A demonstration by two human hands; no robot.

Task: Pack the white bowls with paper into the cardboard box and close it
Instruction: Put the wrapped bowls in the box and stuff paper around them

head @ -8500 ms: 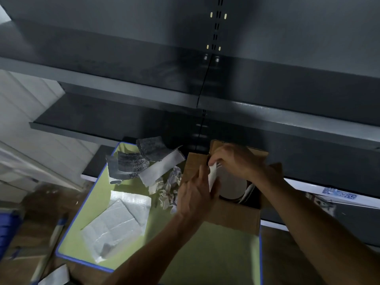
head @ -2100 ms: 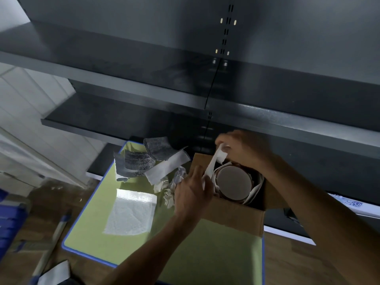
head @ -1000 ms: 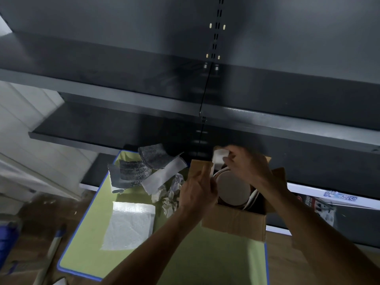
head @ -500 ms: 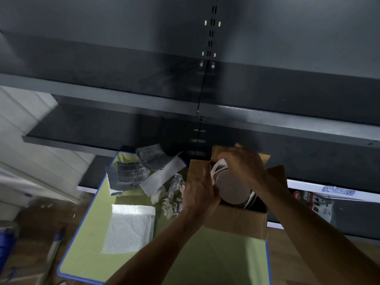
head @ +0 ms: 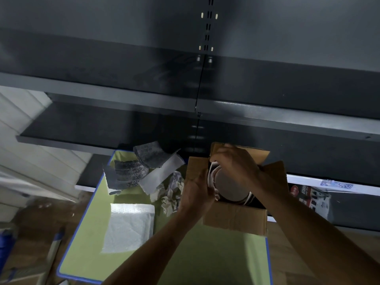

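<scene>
White bowls (head: 230,188) inside open cardboard box (head: 234,221)

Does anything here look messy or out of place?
Nothing looks damaged. Crumpled paper lies loose on the table beside the cardboard box, and grey sheets sit askew at the far corner, overlapping each other.
</scene>
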